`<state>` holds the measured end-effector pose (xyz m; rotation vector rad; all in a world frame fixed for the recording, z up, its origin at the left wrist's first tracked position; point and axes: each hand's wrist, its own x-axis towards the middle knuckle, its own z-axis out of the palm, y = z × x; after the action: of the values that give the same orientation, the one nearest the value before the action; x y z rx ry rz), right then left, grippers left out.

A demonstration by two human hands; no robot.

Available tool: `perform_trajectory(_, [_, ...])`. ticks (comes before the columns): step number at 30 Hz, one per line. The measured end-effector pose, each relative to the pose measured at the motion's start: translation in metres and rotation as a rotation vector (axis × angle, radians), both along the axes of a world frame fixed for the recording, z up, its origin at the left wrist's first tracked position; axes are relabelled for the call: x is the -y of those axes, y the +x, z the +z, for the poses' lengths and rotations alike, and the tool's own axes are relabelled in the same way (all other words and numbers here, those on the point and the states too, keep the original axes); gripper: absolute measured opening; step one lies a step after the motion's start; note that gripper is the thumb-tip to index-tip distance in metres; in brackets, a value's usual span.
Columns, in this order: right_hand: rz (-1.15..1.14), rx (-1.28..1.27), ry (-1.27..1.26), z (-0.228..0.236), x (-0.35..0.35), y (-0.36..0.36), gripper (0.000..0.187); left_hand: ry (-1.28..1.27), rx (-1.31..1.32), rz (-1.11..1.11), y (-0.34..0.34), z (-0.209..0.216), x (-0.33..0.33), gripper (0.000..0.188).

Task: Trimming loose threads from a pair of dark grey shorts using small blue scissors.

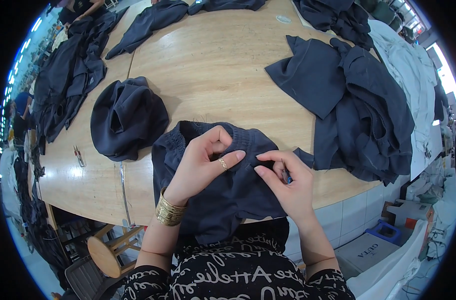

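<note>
The left hand (pixel 210 154) curls over one dark garment (pixel 228 195) at centre, its grip unclear; the right hand (pixel 288 172) pinches it, one blue item (pixel 288 176) inside. One bundle (pixel 143 115) lies at ten o'clock, snips (pixel 78 156) at nine. The shirt (pixel 228 272) at six bears white script. The table (pixel 213 80) is wooden; one stool (pixel 105 257) stands at eight.

At six o'clock, the wearer's black top (pixel 238 272) carries repeated pale script lettering. At four o'clock, a light grey box (pixel 357 252) bears dark capitals. Near one o'clock, a pale oval label (pixel 283 19) on the wooden table (pixel 213 75) is too small to read.
</note>
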<state>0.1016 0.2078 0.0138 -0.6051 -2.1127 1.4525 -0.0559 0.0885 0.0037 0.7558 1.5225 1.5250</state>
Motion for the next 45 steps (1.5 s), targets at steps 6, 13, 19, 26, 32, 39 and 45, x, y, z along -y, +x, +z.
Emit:
perform_trajectory(6, [0.0,-0.06,0.128,-0.003,0.017,-0.013,0.021,-0.02,-0.406,0.143,0.013,0.006,0.005,0.037])
perform_trajectory(13, [-0.049,-0.081,0.314,-0.023,0.021,-0.008,0.01,-0.015,-0.404,0.123,0.025,0.003,-0.001,0.033])
perform_trajectory(19, [-0.008,-0.05,0.443,-0.022,0.018,-0.015,0.012,-0.002,-0.431,0.118,0.018,-0.008,0.007,0.026])
perform_trajectory(26, [-0.039,-0.032,0.239,-0.014,0.015,-0.006,0.008,0.061,-0.589,-0.12,0.004,-0.001,0.014,0.019])
perform_trajectory(32, [0.266,-0.039,-0.345,-0.02,-0.001,0.03,0.007,0.205,-0.533,-0.044,0.005,-0.007,0.013,0.021])
perform_trajectory(39, [-0.05,0.031,0.015,-0.008,0.013,0.008,0.013,0.153,-0.4,-0.15,0.007,0.002,0.01,0.03])
perform_trajectory(45, [-0.073,-0.004,0.018,-0.009,0.019,-0.003,0.011,0.174,-0.446,-0.142,0.008,0.004,0.011,0.029])
